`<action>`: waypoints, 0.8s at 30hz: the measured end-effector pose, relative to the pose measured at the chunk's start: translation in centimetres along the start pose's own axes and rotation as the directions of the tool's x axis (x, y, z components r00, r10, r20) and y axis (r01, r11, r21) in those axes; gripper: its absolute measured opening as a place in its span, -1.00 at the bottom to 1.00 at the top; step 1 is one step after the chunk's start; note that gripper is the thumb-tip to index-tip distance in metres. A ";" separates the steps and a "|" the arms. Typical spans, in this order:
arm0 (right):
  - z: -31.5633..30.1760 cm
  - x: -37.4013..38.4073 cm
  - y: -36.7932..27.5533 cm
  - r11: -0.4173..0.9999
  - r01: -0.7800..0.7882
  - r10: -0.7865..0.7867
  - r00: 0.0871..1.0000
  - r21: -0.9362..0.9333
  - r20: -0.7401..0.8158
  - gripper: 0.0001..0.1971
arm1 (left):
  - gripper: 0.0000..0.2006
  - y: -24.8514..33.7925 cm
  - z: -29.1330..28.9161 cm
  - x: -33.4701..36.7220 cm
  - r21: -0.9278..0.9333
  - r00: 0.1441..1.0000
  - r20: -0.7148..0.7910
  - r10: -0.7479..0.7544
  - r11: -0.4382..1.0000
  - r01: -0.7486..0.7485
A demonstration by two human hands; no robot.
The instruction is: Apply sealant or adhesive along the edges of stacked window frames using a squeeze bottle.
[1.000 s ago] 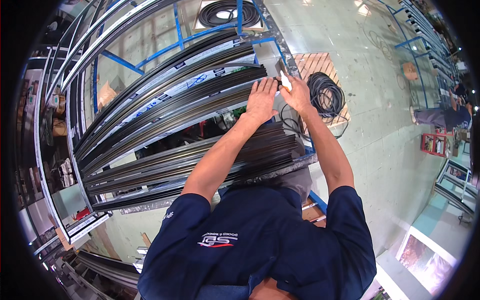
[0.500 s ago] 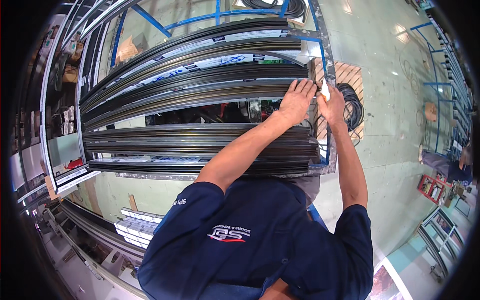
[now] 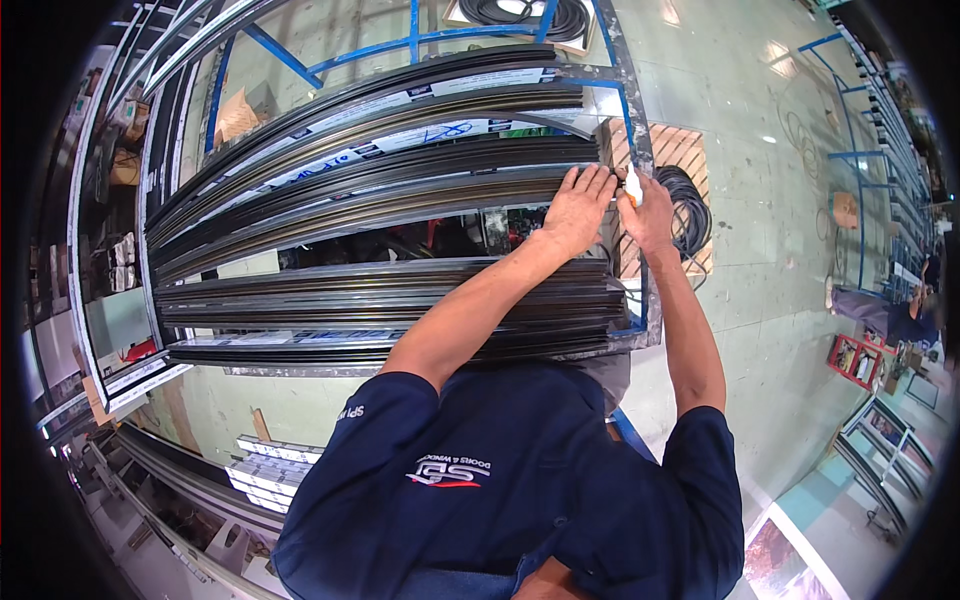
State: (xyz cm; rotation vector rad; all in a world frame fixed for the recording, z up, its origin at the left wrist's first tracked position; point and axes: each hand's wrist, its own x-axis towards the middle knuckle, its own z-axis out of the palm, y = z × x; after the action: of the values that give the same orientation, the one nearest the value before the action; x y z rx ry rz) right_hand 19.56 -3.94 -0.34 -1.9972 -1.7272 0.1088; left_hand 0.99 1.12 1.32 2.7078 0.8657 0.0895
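Note:
Several long dark metal profiles point(image 3: 400, 215) lie in layers across a blue rack point(image 3: 640, 130). My left hand point(image 3: 580, 212) rests on the right end of one of these layers, its fingers stretched out and lying flat. Close beside it, just past the profile ends, my right hand point(image 3: 650, 215) is closed around a small white squeeze bottle point(image 3: 633, 185) with an orange part low down. The bottle's nozzle points away from me. Fingertips of the right hand and the exact spot it works on are partly hidden.
Another stack of dark profiles point(image 3: 400, 300) lies nearer to me. Coiled black hose or gasket point(image 3: 690, 205) sits on a wooden pallet point(image 3: 685, 145) right of the rack. A tall frame point(image 3: 85, 270) stands at left. Far right, a person point(image 3: 890, 315) is near a red crate point(image 3: 853, 360).
The whole view has shifted slightly, so the rack appears a little farther left and lower. Both hands stay at the profile ends, the bottle still in the right one.

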 end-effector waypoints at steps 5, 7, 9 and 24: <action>0.0 -0.1 -0.1 1.000 -0.027 0.027 0.999 0.000 -0.018 -0.48 | 0.05 -0.1 0.1 0.0 0.000 1.000 -0.008 0.007 1.000 -0.007; -0.1 -0.1 -0.1 0.999 -0.048 0.048 0.999 -0.008 0.008 -0.47 | 0.05 -0.1 0.1 0.1 -0.005 1.000 0.000 0.006 1.000 -0.006; -0.1 0.0 -0.2 0.999 -0.038 0.038 0.999 -0.008 0.003 -0.47 | 0.05 -0.2 0.1 0.0 -0.006 1.000 -0.003 0.007 1.000 -0.007; -1.1 0.0 -1.2 1.000 -0.023 0.023 1.000 -0.008 -0.021 -0.56 | 0.05 0.1 -0.5 0.1 0.018 1.000 0.006 0.012 1.000 -0.012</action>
State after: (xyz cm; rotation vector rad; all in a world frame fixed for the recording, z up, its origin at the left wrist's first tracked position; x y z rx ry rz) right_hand 18.86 -4.14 1.14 -2.0170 -1.6948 0.0886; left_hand 1.04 1.26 1.83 2.7292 0.8522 0.0762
